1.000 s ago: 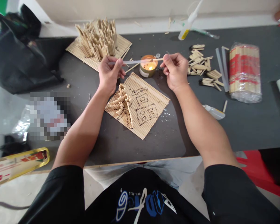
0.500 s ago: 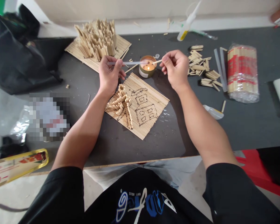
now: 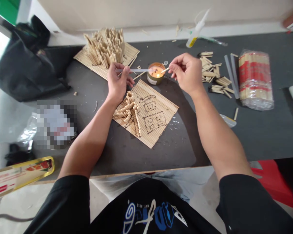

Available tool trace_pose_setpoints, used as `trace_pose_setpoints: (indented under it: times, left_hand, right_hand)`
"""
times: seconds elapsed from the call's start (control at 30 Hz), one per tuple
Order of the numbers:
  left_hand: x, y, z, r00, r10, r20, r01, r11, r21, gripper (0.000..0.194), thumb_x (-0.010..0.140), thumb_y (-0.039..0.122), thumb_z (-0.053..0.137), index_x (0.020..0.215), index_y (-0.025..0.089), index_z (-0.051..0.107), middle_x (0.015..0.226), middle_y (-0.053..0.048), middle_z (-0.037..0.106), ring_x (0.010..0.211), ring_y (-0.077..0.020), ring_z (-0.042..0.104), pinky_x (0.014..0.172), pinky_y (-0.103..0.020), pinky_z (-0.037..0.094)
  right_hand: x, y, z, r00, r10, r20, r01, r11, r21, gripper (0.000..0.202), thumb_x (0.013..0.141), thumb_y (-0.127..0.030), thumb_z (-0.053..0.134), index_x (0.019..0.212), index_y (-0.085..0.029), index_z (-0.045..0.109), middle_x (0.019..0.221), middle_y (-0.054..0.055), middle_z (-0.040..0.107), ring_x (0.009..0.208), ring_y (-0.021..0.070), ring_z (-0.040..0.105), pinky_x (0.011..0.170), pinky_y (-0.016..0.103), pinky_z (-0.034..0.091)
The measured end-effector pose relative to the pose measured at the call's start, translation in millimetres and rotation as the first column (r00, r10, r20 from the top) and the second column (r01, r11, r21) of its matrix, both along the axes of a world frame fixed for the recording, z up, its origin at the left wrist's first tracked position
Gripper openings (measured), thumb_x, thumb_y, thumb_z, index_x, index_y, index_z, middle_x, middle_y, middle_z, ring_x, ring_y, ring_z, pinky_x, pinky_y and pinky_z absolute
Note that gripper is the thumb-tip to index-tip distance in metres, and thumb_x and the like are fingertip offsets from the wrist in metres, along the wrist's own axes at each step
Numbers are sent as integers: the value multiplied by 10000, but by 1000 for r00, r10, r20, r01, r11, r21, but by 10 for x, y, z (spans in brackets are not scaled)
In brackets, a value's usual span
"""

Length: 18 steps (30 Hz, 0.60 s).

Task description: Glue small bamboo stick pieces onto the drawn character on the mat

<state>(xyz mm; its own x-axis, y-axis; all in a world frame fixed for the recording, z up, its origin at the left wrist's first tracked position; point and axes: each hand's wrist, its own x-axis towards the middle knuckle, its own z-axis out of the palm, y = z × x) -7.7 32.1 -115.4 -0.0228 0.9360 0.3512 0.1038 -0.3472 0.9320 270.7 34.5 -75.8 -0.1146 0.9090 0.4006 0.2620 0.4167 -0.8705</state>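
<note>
My left hand [image 3: 118,79] pinches a translucent glue stick [image 3: 139,70], whose tip is over the lit candle [image 3: 156,79] in its tin. From the other side my right hand [image 3: 187,71] holds a short wooden stick [image 3: 165,70] with its end close to the flame. Below the candle lies a slatted wooden mat [image 3: 158,97] with characters outlined in black. Short upright sticks [image 3: 130,107] stand in rows on the mat's left part, following some of the lines.
A second mat [image 3: 94,66] at the back left bears a dense cluster of sticks [image 3: 107,47]. To the right are loose short sticks [image 3: 208,70], more glue sticks [image 3: 231,76] and a wrapped bundle [image 3: 255,78]. A glue bottle [image 3: 194,34] stands behind; a black bag [image 3: 31,68] lies left.
The wooden stick's end in my right hand has moved slightly down and left, nearer the flame. The whole view has shifted a little, with the table's contents appearing lower and further right.
</note>
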Motion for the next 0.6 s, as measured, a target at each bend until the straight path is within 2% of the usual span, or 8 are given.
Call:
trace_pose_setpoints:
  times: [0.1, 0.23, 0.37, 0.5, 0.6]
  left_hand:
    - [5, -8, 5, 999, -18, 38, 18, 1000, 10, 624, 843, 888, 506, 947, 283, 395, 793, 59, 658, 555, -53, 537, 446, -254, 413]
    - [35, -22, 28, 992, 32, 122, -29, 999, -23, 671, 730, 902, 650, 900, 289, 437, 861, 42, 694, 549, -78, 557, 409, -257, 413]
    - [54, 4, 18, 979, 64, 196, -58, 998, -32, 647, 706, 842, 740, 852, 280, 456, 814, 19, 686, 493, -101, 560, 381, -254, 413]
    - [44, -4, 30, 968, 25, 249, -14, 999, -47, 561, 720, 737, 796, 851, 297, 473, 810, 29, 685, 479, -98, 563, 369, -242, 405]
    - [53, -62, 89, 959, -6, 282, 29, 997, -78, 463, 752, 689, 778, 851, 327, 506, 758, 63, 674, 517, -93, 560, 401, -235, 395]
  right_hand:
    - [-8, -1, -13, 1000, 4, 0, -4, 1000, -17, 387, 833, -682, 750, 875, -304, 680, 739, 5, 689, 583, 162, 535, 579, 379, 404]
    - [-12, -3, -22, 1000, -14, -21, 13, 999, -42, 366, 816, -677, 767, 862, -324, 681, 748, 13, 690, 593, 178, 531, 604, 403, 415]
    - [-11, 5, -1, 998, -19, -67, 17, 999, -35, 380, 816, -679, 769, 850, -313, 670, 734, 8, 692, 565, 164, 527, 536, 383, 383]
    - [-30, 51, 20, 980, -12, -199, 9, 1000, -18, 381, 836, -643, 775, 827, -283, 651, 690, 3, 680, 514, 140, 512, 469, 350, 342]
    - [-65, 105, 42, 965, 65, -253, -62, 998, 20, 421, 816, -666, 778, 831, -278, 615, 659, -25, 670, 480, 89, 443, 466, 308, 316]
